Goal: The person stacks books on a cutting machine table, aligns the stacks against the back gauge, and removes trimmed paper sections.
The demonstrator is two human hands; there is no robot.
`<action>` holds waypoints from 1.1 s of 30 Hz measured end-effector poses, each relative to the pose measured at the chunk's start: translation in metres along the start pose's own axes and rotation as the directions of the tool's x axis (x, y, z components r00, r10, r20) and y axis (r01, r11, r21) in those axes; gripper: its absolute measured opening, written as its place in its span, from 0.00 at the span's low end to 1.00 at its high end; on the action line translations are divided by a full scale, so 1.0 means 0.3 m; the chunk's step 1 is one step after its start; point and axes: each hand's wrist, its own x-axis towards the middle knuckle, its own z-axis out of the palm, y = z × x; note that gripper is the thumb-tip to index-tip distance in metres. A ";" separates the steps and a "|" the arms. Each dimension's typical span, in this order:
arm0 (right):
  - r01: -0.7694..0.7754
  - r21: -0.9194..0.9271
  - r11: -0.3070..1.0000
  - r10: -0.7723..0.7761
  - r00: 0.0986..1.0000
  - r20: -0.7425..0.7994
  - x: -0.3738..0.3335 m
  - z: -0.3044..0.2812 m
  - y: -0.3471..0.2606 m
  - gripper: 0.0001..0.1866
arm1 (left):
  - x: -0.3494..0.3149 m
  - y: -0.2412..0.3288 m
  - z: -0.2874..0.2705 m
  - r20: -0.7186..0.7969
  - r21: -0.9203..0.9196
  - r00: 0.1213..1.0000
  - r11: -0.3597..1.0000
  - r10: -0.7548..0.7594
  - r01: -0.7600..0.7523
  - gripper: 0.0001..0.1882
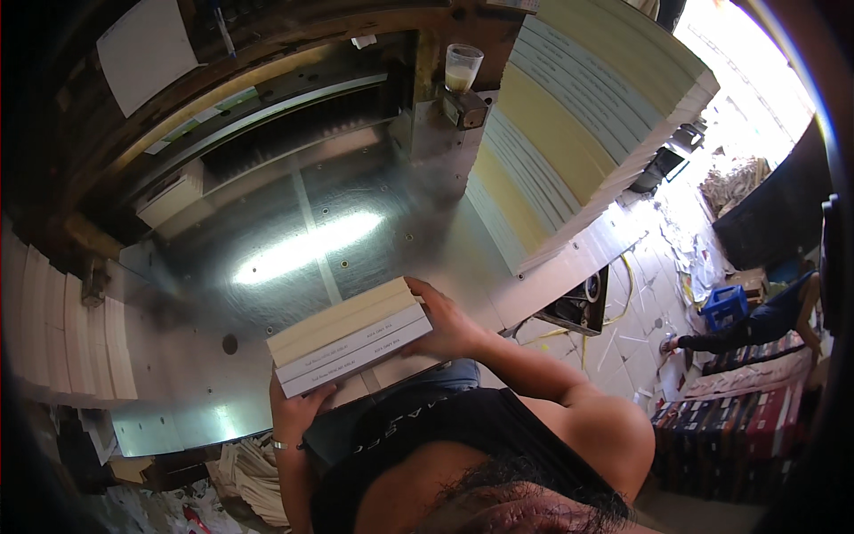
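The left hand [301, 408] and right hand [447, 327] are closed around opposite ends of a small book stack [351, 345], held at the near edge of a metal table [200, 360]. Pale paper stacks [84, 334] stand at left; tall white-and-yellow piles [578, 125] rise far right, beside a glass [463, 71] on a block [465, 110].

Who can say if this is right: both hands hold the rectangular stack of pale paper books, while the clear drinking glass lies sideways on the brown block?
The clear drinking glass isn't lying sideways: the head view shows it upright on the brown block. The left hand and right hand hold the paper books.
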 end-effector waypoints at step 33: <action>-0.431 0.780 0.453 0.156 0.900 0.407 0.300 0.411 -0.043 0.33 | -0.063 0.084 0.082 -0.581 -0.812 0.585 0.352 -0.566 -0.466 0.37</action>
